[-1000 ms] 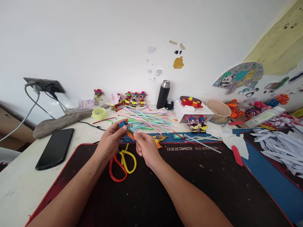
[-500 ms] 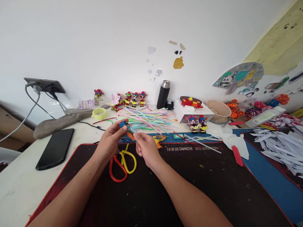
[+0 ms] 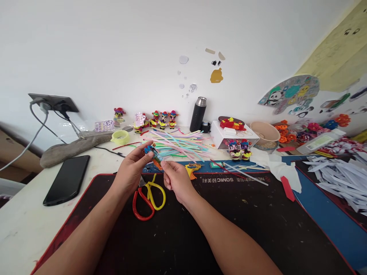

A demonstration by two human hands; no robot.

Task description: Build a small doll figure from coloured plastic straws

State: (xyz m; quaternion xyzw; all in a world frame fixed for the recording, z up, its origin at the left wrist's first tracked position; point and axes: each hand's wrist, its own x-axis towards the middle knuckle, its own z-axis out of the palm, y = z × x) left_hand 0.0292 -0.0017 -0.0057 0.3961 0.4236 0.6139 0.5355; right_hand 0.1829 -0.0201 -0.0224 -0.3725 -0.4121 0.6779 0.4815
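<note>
Between my two hands is a small blue and orange figure (image 3: 156, 157), looking like a pipe-cleaner doll and partly covered by fingers. My left hand (image 3: 132, 166) is closed on its upper, blue part with thumb and fingers. At the lower end, my right hand (image 3: 176, 176) pinches it between thumb and forefinger. Under and between the wrists lie scissors (image 3: 151, 198) with one red and one yellow handle, blades partly hidden by my left hand. A yellow-orange object (image 3: 193, 170) lies just behind my right hand.
Pastel drinking-straw-like strips (image 3: 179, 143) are heaped behind my hands. Several finished dolls (image 3: 163, 120) stand near the wall, left of a black thermos (image 3: 197, 114). A phone (image 3: 67, 179) lies left, a white box (image 3: 233, 133) right, and paper strips (image 3: 341, 179) far right.
Hardly anything differs. The figure is turned slightly, showing more of its pale blue side, and my right hand has shifted a touch left along it.
</note>
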